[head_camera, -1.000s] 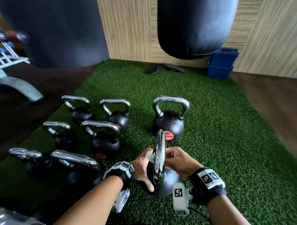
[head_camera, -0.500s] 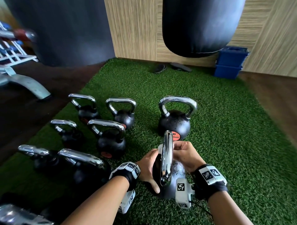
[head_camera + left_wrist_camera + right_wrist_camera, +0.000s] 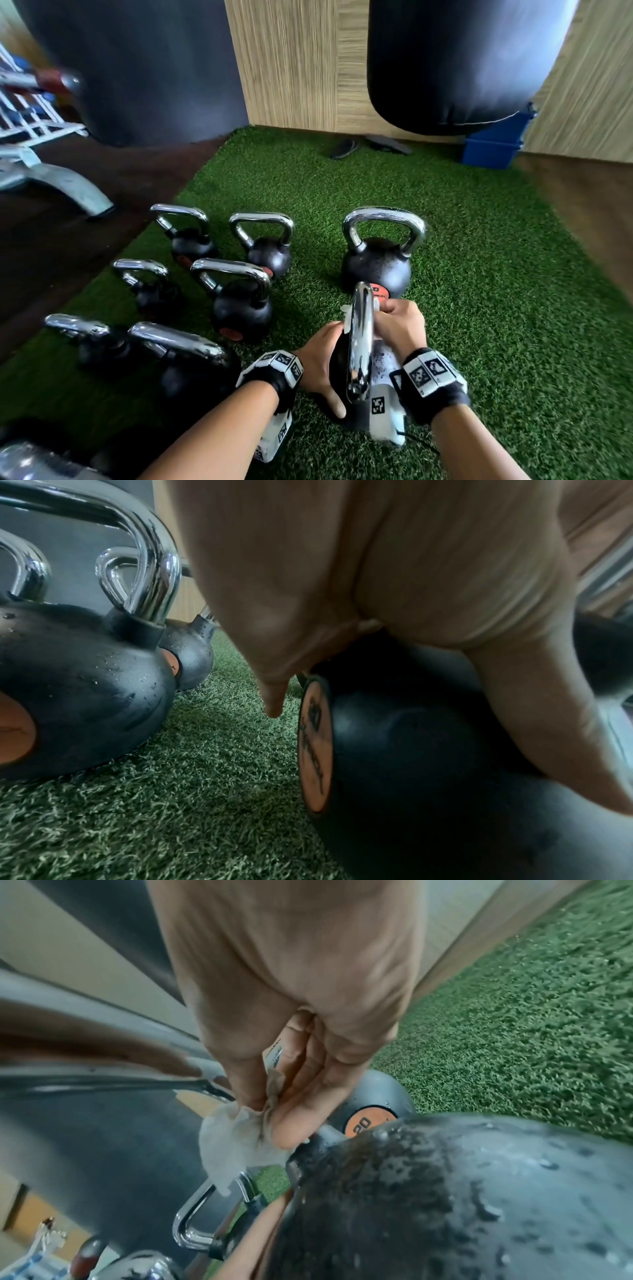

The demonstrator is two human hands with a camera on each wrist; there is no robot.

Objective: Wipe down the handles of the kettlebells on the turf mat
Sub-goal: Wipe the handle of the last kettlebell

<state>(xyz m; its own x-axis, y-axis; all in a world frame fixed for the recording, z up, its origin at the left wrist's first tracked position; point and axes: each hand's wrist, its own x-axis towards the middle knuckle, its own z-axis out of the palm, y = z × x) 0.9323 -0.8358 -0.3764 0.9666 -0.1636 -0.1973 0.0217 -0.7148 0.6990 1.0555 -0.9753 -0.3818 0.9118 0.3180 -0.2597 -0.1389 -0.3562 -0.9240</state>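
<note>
Green turf mat [image 3: 479, 291] runs out ahead of me to a wood-panelled wall, with a black punching bag [image 3: 455, 61] hanging over its far edge and a blue bin [image 3: 489, 150] at the far right corner. Right in front of me, near the mat's near edge, stands the kettlebell [image 3: 383, 363] I'm working on, its chrome handle [image 3: 359, 342] turned edge-on to me and its black body speckled with droplets. My right hand [image 3: 399, 325] has a white wipe [image 3: 232, 1139] pinched between thumb and fingers, pressed against the handle's far leg where it meets the ball. My left hand [image 3: 322, 363] lies on the left flank of the ball, fingers spread over the curve and thumb pointing down towards the turf, steadying it rather than gripping. Just beyond stands the 20 kettlebell [image 3: 376, 263], upright, handle facing me square, orange badge low on its front. Over on the left side of the mat the rest stand in two files running away from me: six kettlebells [image 3: 239, 301], all upright, chrome handles catching the light. A pair of dark sandals [image 3: 370, 145] lies at the far edge by the wall. Off the mat's left edge there's dark floor and a pale equipment frame [image 3: 51, 178].
</note>
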